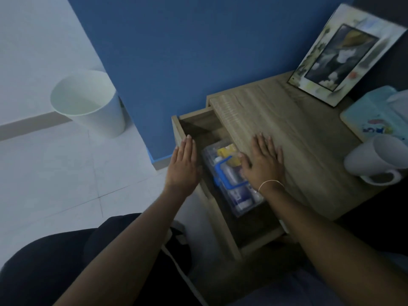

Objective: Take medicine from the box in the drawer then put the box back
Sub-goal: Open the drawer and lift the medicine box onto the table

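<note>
Dim room w/ blue wall and pale tiled floor; wooden bedside cabinet [293,138] fills the right half, its top drawer [189,124] pulled open toward 7 o'clock. Left hand [184,161] hovers flat at the drawer's outer edge, fingers [189,143] straight and pressed together, holding nothing, prob. ready to steady the drawer. Right hand [263,159] lies palm-down on the cabinet top at 3 o'clock of the opening, fingers lightly spread, thumb over the edge near the box, looks poised to reach in. Medicine box [231,180] sits inside the drawer btwn the hands: clear plastic, blue carry handle, lid seems closed, tubes and a yellow pack showing through. Mug [375,160] at far 3 o'clock.
</note>
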Action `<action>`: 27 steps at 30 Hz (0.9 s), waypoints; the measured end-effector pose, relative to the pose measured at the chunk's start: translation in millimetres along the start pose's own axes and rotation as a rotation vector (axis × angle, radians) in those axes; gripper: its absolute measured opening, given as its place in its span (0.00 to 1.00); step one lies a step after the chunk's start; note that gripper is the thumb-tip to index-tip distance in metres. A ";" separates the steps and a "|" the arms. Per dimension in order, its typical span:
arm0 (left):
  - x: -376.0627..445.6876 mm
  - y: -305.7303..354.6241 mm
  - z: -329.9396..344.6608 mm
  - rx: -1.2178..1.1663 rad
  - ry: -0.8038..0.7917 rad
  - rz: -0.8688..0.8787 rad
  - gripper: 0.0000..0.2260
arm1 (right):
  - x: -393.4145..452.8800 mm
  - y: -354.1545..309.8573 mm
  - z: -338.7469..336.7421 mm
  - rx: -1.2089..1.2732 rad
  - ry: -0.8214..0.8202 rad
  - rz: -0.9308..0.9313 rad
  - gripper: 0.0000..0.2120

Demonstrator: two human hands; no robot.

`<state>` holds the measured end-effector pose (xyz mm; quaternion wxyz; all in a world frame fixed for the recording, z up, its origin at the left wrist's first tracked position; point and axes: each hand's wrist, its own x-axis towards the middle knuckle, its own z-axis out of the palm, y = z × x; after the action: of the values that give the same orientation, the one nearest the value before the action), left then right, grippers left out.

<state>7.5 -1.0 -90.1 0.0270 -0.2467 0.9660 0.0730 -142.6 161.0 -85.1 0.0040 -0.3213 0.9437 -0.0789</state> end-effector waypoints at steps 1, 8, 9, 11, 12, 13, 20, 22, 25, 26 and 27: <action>-5.5 -7.4 -4.3 0.002 -0.017 -0.002 0.30 | -0.4 -0.4 -0.5 -0.001 -0.001 0.002 0.32; -35.5 -42.9 -29.4 0.104 -0.159 -0.063 0.27 | -0.3 -1.0 0.3 -0.005 0.028 0.000 0.31; -39.2 -47.2 -31.4 0.108 -0.173 -0.072 0.27 | 0.3 -0.9 0.9 0.002 0.032 0.000 0.31; -48.0 -54.7 -35.3 0.111 -0.197 -0.084 0.27 | 0.5 -0.4 2.3 0.009 0.030 0.003 0.31; -50.7 -57.0 -37.4 0.118 -0.210 -0.075 0.27 | 0.8 0.0 3.4 0.005 0.027 0.002 0.32; -52.3 -58.8 -39.3 0.122 -0.223 -0.063 0.27 | 0.7 0.6 4.6 0.002 0.022 0.000 0.32; -44.8 -48.1 -42.9 0.091 -0.226 -0.103 0.29 | -17.5 -6.6 -13.4 0.219 0.130 -0.092 0.24; -34.6 -40.3 -40.7 0.048 -0.132 -0.073 0.29 | -45.2 -17.1 -13.9 0.428 0.187 -0.107 0.20; -10.7 -27.6 -35.5 -0.050 -0.047 0.012 0.29 | -96.5 -42.3 -0.2 0.456 0.102 -0.126 0.22; -2.0 -23.7 -32.1 -0.090 -0.048 0.022 0.29 | -108.9 -49.4 8.2 0.420 0.061 -0.128 0.26; 6.1 -20.5 -27.6 -0.122 -0.063 0.026 0.29 | -118.1 -55.5 16.3 0.389 0.003 -0.099 0.32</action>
<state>11.5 -26.0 -66.0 0.0413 -0.2328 0.9615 0.1400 -14.3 186.9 -97.8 0.0609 -0.3605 0.8936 -0.2603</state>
